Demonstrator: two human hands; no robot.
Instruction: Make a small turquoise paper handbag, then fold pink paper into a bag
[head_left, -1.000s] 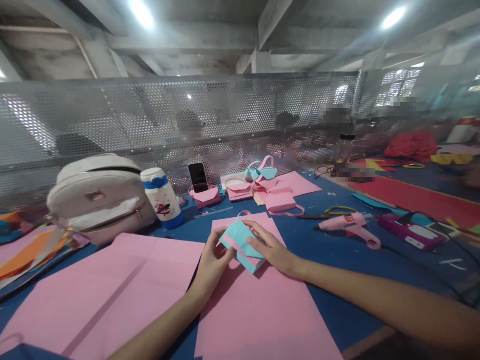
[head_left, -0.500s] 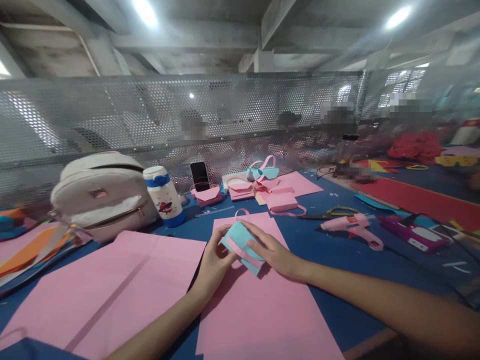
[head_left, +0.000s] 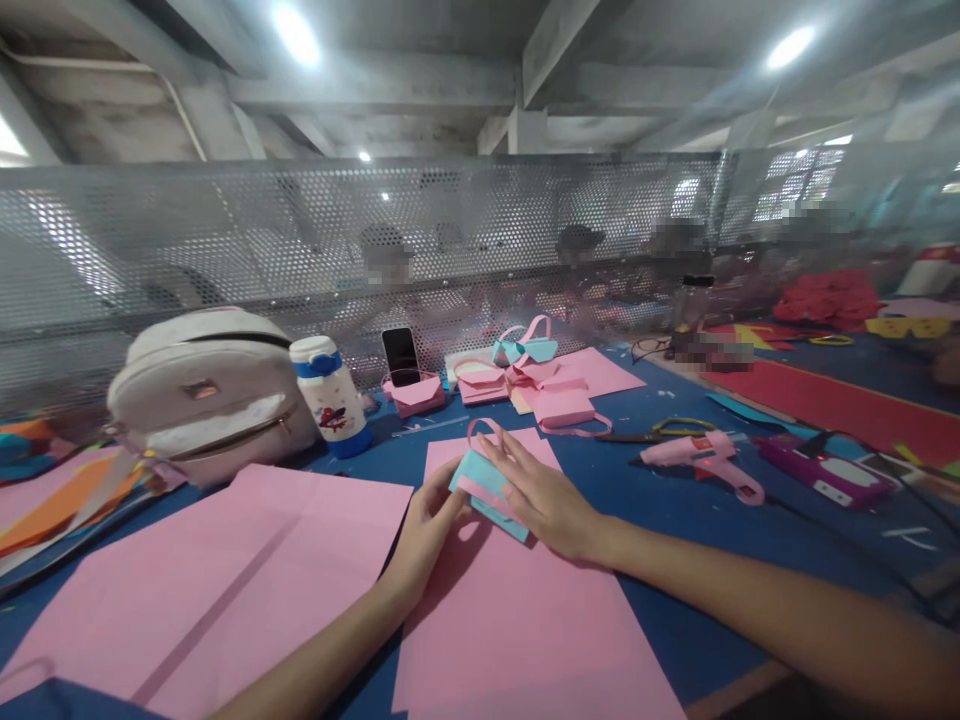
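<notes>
Between my hands is a small light-blue paper bag with a pink band across it and a pink handle loop at its far side. My left hand grips its left end, thumb in front and fingers behind. Over the right end lies my right hand, its fingers pressed along the bag's top and partly hiding it. Under both hands a pink paper sheet is spread on the blue table.
Left are another pink sheet, a pale backpack and a bottle. Behind, a phone stands by small pink paper bags. To the right lie a pink glue gun, scissors and a purple power strip.
The blue bag's flap, raised before, now lies flatter under my right hand's fingers. The bag has turned slightly, and its handle loop shows more.
</notes>
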